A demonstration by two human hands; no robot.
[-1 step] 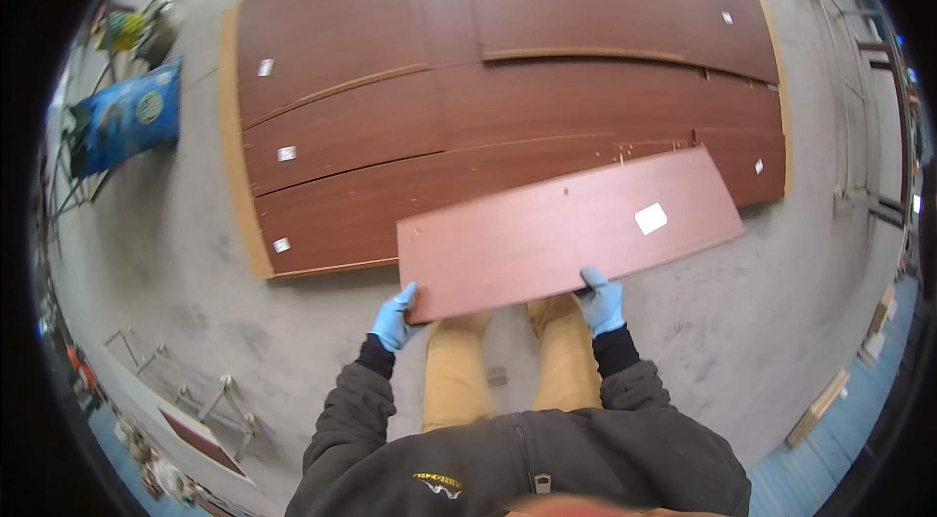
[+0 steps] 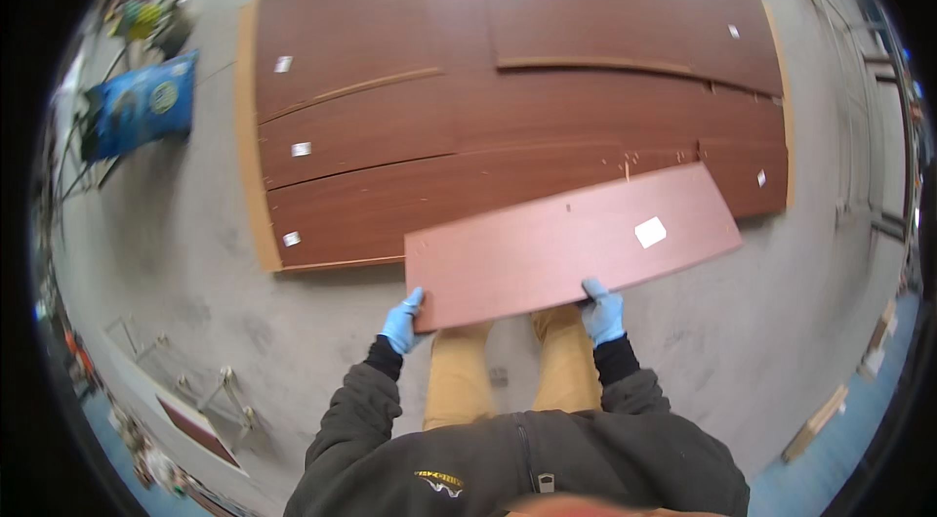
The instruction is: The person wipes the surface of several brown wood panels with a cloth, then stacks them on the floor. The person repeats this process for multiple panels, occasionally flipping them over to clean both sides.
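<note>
A long reddish-brown wooden panel [image 2: 527, 258] with a blank-looking white label [image 2: 650, 232] is held in front of my legs, its right end tilted away from me. My left hand [image 2: 401, 324], in a blue glove, grips its near left corner with the thumb on top. My right hand [image 2: 604, 312], also gloved, clasps the near long edge around the middle, thumb on the upper face and fingers hidden beneath. Beyond, the panel overlaps the near edge of a wide stack of darker brown panels [image 2: 356, 112] with small white labels.
Small chips [image 2: 630, 161] lie on the stack near the held panel. A blue bag [image 2: 146, 110] rests at the left by a metal frame. Another metal rack [image 2: 854, 117] stands at the right. Lower left is a wheeled metal frame [image 2: 226, 400]; lower right, a wooden piece [image 2: 816, 422].
The view has turned slightly, so the stack and bag sit a little differently in the picture. Both hands keep the same hold on the panel.
</note>
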